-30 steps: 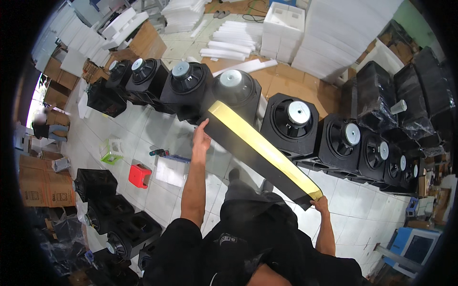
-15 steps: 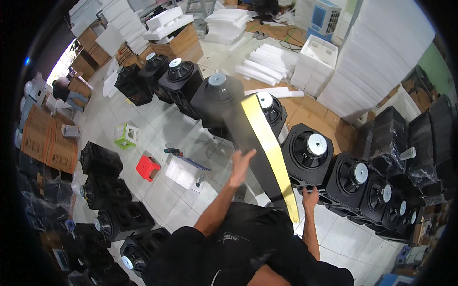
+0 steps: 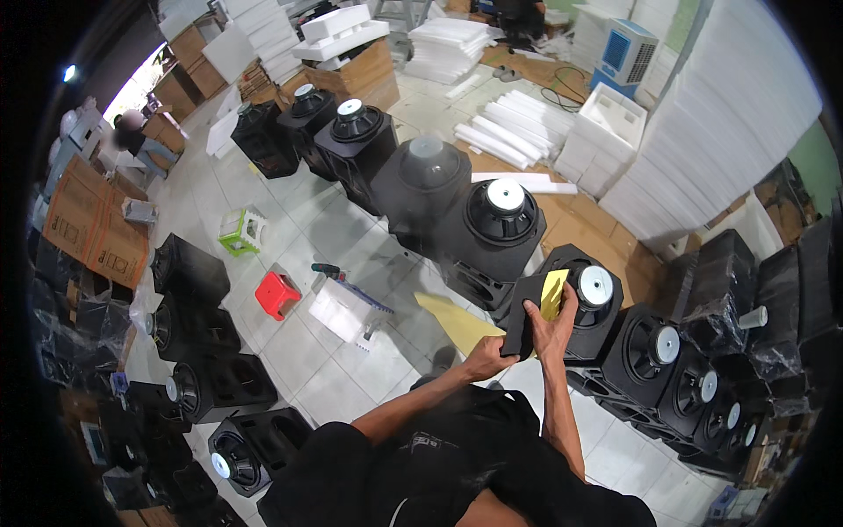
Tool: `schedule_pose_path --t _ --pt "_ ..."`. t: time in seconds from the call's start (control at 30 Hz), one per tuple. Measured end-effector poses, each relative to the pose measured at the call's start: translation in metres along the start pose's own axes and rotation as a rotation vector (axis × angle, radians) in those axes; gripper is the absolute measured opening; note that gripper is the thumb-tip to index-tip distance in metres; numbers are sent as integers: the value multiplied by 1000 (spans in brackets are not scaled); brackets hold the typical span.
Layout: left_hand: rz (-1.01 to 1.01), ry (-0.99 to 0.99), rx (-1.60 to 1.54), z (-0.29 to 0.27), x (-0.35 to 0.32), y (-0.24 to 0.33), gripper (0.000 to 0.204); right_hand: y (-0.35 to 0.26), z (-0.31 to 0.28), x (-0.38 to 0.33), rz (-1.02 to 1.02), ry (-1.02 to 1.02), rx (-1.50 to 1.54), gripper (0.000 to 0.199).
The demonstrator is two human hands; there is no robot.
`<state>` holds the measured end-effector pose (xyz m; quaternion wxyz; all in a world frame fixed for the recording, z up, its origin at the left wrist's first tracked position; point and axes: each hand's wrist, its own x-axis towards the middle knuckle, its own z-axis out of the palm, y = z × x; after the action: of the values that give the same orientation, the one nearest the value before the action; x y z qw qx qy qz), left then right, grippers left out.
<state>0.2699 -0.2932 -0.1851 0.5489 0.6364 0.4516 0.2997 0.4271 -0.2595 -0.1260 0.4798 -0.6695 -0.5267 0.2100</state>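
A black strip with a yellow face [image 3: 520, 321], which looks like foam with backing paper, is held in front of me, bent over on itself. My left hand [image 3: 489, 358] pinches its near lower edge. My right hand [image 3: 553, 325] grips the right part, thumb on the black side and fingers along the yellow. A yellow length [image 3: 457, 327] slants up and left beyond my left hand; whether it is the same strip or loose backing I cannot tell. Just behind my right hand sits a black speaker cabinet with a bare driver [image 3: 590, 285] on top. Another such speaker [image 3: 505, 215] stands farther left.
More speakers [image 3: 645, 347] curve away to the right, and others [image 3: 351, 132] to the far left. On the tiled floor are a red stool [image 3: 277, 295], a green-white stool [image 3: 241, 231], and a white foam block [image 3: 342, 312] beside a drill [image 3: 326, 269]. White foam sheets [image 3: 702, 132] stand at right.
The strip, stretched long across the speakers before, is now folded up short near my right side. My left hand has moved right and nearer; my right hand has risen from the cabinet onto the strip.
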Motion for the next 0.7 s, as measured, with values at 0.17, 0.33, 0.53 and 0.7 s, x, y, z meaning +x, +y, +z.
schedule_pose_path --t 0.17,0.33,0.53,0.7 --pt "-51 -18 -2 -16 -11 55 37 4 -13 4 172 -75 168 74" --pt "-85 31 -205 -27 -3 86 34 -2 -16 5 202 -76 324 52" --pt "51 95 -294 -33 1 107 29 -4 -23 2 241 41 566 21" --pt "21 141 -133 -50 7 123 25 -28 -33 3 220 30 627 20"
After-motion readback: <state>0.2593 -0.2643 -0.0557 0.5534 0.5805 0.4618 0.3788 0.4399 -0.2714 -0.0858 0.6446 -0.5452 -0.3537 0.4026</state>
